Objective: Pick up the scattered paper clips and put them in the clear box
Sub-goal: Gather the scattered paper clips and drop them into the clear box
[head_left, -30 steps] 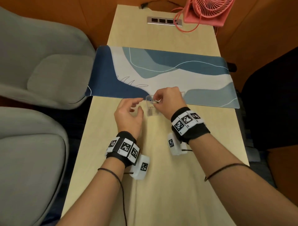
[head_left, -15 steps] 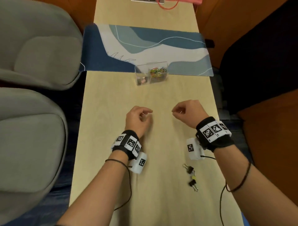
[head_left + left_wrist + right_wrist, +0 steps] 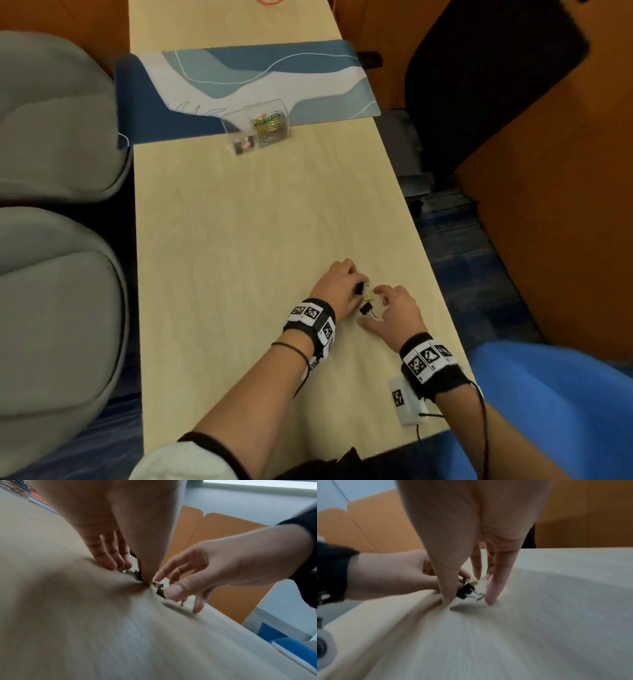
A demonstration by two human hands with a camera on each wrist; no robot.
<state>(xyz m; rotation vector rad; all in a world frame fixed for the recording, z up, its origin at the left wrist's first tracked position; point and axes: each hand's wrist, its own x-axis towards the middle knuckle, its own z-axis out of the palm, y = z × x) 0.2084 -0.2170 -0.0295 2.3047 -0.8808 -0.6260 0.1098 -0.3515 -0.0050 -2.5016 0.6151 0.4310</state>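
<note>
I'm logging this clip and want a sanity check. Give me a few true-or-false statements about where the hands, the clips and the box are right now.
1. The clear box stands at the near edge of the blue desk mat. True.
2. The left hand and right hand are both at the box. False: both are down at the black binder clips, far nearer the person.
3. Colourful paper clips already lie in the box. True.
4. The box is held by the right hand. False: no hand touches it.
5. The binder clips lie on the desk mat. False: they are on the bare wooden table.

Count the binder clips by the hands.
3: black binder clip pinched by left hand, yellow clip between hands, second black clip by right hand; more may hide.
</note>
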